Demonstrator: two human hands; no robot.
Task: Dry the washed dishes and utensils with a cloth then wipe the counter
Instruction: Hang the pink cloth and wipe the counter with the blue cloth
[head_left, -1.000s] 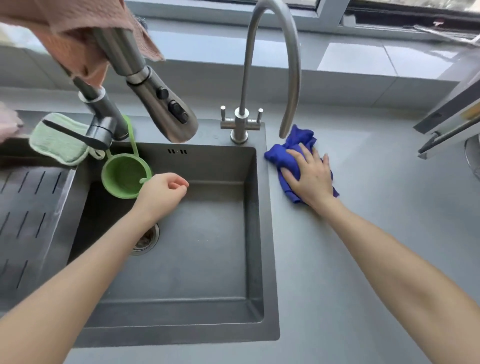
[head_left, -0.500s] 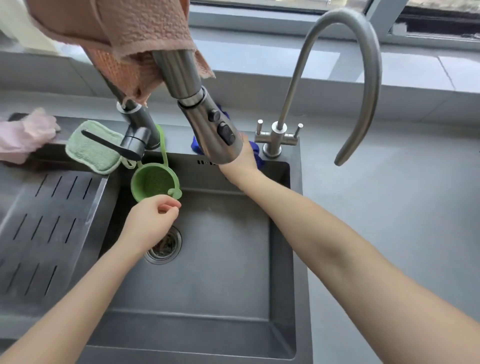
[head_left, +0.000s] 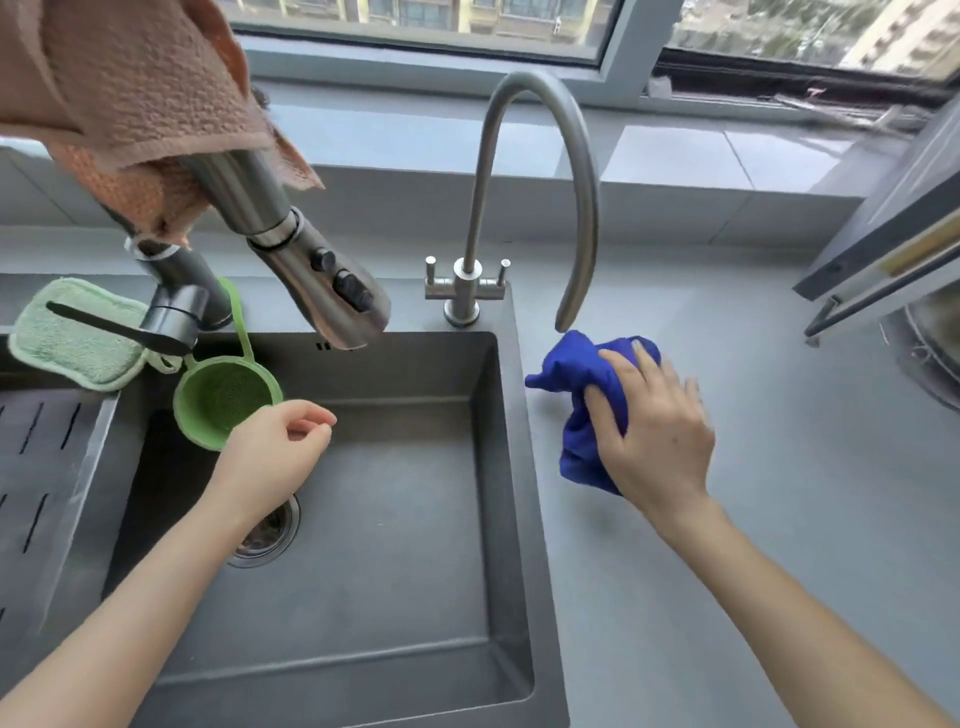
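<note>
Back from behind the pull-down sprayer (head_left: 317, 280), the right hand (head_left: 660, 436) and its blue cloth (head_left: 582, 384) now sit on the grey bench (head_left: 779, 519) just right of the sink (head_left: 395, 623).

Nearest, both bare forearms reach forward, the left one over the sink basin. The left hand (head_left: 275, 457) hangs above the drain (head_left: 265, 535), its fingers loosely curled and grasping nothing. The right hand's fingers lie spread and fairly straight on top of the bunched cloth, pressing it down on the bench rather than clutching it; cloth sticks out to their left and beyond their tips.

Just left of the left hand's fingers, a green strainer (head_left: 218, 400) hangs at the sink's edge, and further left lies a pale green sponge pad (head_left: 67, 338). Beyond the right hand's fingertips, the gooseneck tap (head_left: 535, 130) ends its spout just above the cloth. Farthest up, a pink towel (head_left: 130, 88) drapes over the sprayer's neck.

No dishes or utensils show in the sink or on the bench, so the drying seems done or out of view. The bench wipe looks under way, with the stretch to the right of the fingers likely left; whether it is wet cannot be told.
</note>
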